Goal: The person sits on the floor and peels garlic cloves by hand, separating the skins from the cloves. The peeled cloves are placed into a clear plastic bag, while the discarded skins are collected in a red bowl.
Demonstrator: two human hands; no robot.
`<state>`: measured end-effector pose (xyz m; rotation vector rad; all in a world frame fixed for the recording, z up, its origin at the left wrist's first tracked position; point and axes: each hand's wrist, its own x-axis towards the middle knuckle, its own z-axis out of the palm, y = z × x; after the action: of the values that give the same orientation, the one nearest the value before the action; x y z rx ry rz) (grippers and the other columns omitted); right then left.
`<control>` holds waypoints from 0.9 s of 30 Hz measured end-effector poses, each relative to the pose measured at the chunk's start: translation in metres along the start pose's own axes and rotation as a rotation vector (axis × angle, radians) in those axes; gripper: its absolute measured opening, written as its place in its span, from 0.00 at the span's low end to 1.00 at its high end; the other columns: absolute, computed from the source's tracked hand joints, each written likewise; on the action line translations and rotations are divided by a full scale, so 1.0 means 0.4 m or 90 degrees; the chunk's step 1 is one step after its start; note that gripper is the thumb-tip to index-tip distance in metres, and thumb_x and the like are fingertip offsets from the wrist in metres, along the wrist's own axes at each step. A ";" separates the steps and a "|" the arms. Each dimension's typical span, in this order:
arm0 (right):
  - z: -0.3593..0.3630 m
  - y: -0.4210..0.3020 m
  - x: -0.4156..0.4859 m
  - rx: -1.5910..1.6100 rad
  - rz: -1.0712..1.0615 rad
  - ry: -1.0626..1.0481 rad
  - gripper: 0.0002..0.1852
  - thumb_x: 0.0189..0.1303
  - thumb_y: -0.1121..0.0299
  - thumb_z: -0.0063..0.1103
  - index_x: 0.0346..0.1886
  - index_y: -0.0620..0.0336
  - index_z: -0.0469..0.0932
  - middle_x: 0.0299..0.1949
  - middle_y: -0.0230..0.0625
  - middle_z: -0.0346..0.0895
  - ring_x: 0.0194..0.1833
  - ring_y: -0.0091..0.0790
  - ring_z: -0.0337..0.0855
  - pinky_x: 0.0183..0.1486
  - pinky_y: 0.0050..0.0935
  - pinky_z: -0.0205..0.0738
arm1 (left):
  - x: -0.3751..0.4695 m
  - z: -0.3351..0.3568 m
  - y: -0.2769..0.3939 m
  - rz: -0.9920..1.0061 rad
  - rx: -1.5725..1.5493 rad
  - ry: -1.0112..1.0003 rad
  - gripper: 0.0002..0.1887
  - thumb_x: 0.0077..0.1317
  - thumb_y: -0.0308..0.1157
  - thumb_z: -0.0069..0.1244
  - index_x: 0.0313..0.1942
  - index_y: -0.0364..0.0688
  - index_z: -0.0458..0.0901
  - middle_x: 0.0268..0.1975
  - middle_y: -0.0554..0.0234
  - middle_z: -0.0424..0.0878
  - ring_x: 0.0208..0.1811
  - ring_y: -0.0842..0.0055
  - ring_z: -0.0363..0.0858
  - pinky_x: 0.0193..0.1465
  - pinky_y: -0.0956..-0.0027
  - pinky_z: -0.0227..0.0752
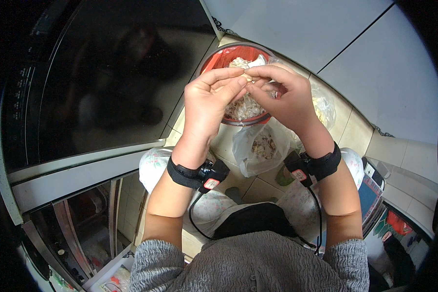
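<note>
A small pale garlic clove [247, 77] is pinched at the fingertips of both hands, above a round bin [230, 47]. My left hand [208, 89] grips it from the left between thumb and index finger. From the right, my right hand [286, 85] has its index finger and thumb at the same clove, and its other fingers are curled behind. The bin has a red plastic liner [219, 60] and holds papery garlic skins [244, 106], with something white [257, 61] near its far side. My hands hide part of the bin.
A white plastic bag [244, 151] with brownish bits stands on the tiled floor [266, 188] between my knees. Another clear bag [325, 109] with pale pieces sits right of the bin. A dark glossy panel [124, 80] lies left, white cabinet doors [383, 73] ahead and right.
</note>
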<state>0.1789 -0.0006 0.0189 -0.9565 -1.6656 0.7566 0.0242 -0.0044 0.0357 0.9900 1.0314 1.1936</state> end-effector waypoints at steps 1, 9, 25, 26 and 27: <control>0.005 0.007 0.004 0.025 0.004 0.003 0.11 0.47 0.79 0.62 0.38 0.64 0.79 0.33 0.32 0.77 0.31 0.20 0.75 0.34 0.16 0.68 | 0.001 0.000 -0.001 -0.034 -0.053 -0.004 0.11 0.59 0.22 0.50 0.42 0.29 0.75 0.37 0.52 0.80 0.35 0.77 0.81 0.40 0.79 0.77; 0.011 0.022 0.006 0.087 0.060 -0.016 0.10 0.51 0.72 0.60 0.37 0.63 0.79 0.32 0.36 0.78 0.31 0.24 0.77 0.36 0.21 0.71 | -0.016 0.017 0.002 -0.069 -0.056 -0.022 0.10 0.64 0.25 0.44 0.46 0.34 0.71 0.38 0.51 0.80 0.35 0.77 0.81 0.37 0.77 0.78; 0.003 -0.025 -0.007 -0.038 0.111 -0.040 0.08 0.58 0.75 0.50 0.40 0.63 0.77 0.24 0.31 0.77 0.26 0.18 0.75 0.30 0.18 0.70 | -0.025 0.020 -0.015 0.215 0.292 0.022 0.07 0.57 0.19 0.50 0.37 0.30 0.78 0.27 0.64 0.80 0.22 0.86 0.77 0.24 0.84 0.70; 0.002 -0.025 -0.007 -0.051 0.095 -0.040 0.08 0.58 0.75 0.50 0.40 0.63 0.77 0.23 0.31 0.77 0.26 0.18 0.76 0.30 0.18 0.70 | -0.024 0.018 -0.017 0.228 0.293 0.015 0.07 0.57 0.19 0.50 0.37 0.30 0.78 0.27 0.64 0.80 0.22 0.86 0.77 0.24 0.84 0.70; 0.000 -0.024 -0.007 -0.046 0.092 -0.048 0.08 0.58 0.74 0.50 0.40 0.63 0.76 0.24 0.35 0.77 0.26 0.22 0.77 0.30 0.21 0.71 | -0.021 0.016 -0.019 0.253 0.306 0.013 0.07 0.57 0.19 0.50 0.37 0.30 0.78 0.27 0.65 0.80 0.22 0.86 0.77 0.25 0.84 0.70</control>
<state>0.1772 -0.0078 0.0258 -1.1213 -1.7125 0.8423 0.0317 -0.0139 0.0308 1.6190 1.2038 1.3009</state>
